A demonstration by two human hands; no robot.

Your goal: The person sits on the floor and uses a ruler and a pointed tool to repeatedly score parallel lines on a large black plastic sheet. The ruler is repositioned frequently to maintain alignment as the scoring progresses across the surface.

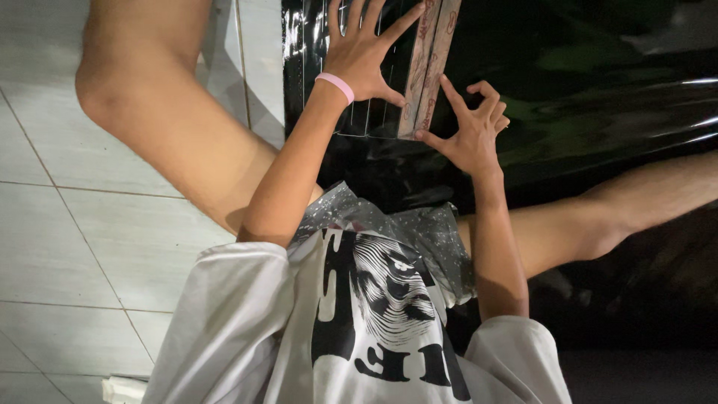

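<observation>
Left hand's fingers (pixel 357 16) and the patterned strip's (pixel 428 60) upper end beyond the top edge.

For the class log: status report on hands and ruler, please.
Left hand spread flat on black sheet. Right hand fingertips steadying wooden ruler. Nothing blocking.

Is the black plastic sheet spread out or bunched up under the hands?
Spread out: the black plastic sheet lies glossy and flat across the floor, with the left hand pressing it and the right hand at the ruler.
</observation>
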